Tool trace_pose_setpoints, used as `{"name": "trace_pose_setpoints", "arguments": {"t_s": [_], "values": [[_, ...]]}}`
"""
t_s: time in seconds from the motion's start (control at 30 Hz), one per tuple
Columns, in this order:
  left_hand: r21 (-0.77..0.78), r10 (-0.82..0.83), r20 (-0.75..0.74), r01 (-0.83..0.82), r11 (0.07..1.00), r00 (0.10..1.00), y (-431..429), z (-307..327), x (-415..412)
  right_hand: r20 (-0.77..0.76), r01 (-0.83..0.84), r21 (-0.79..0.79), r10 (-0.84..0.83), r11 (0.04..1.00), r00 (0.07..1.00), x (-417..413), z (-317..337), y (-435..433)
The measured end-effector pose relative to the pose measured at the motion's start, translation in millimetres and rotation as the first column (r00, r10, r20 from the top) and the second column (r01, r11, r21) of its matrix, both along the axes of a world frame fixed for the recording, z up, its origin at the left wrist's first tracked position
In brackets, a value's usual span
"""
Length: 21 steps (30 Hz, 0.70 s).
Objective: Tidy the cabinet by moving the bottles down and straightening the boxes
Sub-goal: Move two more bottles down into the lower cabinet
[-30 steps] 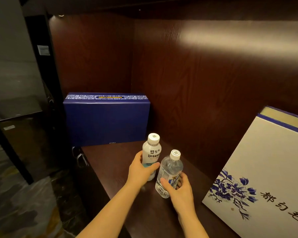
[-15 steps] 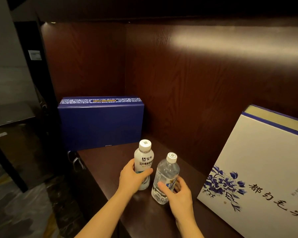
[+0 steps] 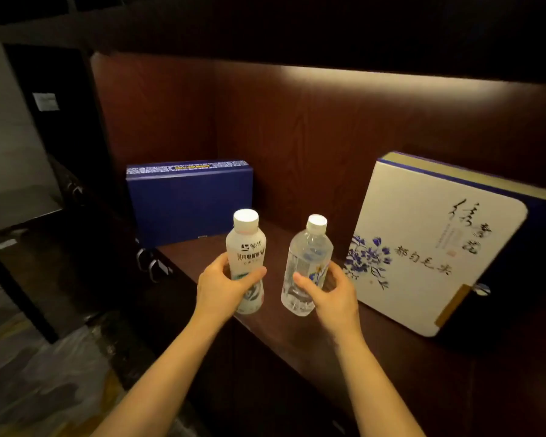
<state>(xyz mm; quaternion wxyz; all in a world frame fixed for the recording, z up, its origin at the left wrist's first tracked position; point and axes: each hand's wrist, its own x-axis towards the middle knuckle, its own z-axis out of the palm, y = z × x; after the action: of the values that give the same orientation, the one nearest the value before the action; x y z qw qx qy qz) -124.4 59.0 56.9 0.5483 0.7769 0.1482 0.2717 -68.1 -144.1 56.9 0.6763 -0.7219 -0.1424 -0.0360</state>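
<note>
Dark shelf (image 3: 297, 329); bottles (image 3: 246, 247) in hand.

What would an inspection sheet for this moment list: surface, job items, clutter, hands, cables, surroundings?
Surface: dark wooden shelf, lit from above.
Job's things: white bottle and clear bottle, both capped; blue box standing at the back left; white floral box leaning, tilted.
Clutter: nothing seen.
Hands: left hand grips the white bottle; right hand grips the clear bottle.
Cables: nothing seen.
Surroundings: metal handles below the shelf; marbled floor.
</note>
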Motion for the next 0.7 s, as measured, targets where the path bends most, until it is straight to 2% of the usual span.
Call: {"name": "trace_pose_setpoints", "arguments": {"t_s": [0.17,0.4,0.53,0.7], "values": [[-0.016,-0.064,0.078,0.066,0.998,0.995,-17,33,-56,0.088,0.05,0.013,-0.051,0.999,0.995,-58,37,-24],[0.04,-0.205,0.2,0.201,0.979,0.958,-59,73,-123,0.177,0.117,0.029,-0.12,0.993,0.977,-150,75,-77],[0.064,-0.303,0.242,0.297,0.953,0.922,-91,80,-149,0.183,0.15,0.043,-0.155,0.988,0.971,-195,83,-115],[0.103,-0.442,0.285,0.431,0.896,0.851,-142,74,-168,0.205,0.274,0.064,-0.282,0.96,0.937,-244,80,-169]]}}
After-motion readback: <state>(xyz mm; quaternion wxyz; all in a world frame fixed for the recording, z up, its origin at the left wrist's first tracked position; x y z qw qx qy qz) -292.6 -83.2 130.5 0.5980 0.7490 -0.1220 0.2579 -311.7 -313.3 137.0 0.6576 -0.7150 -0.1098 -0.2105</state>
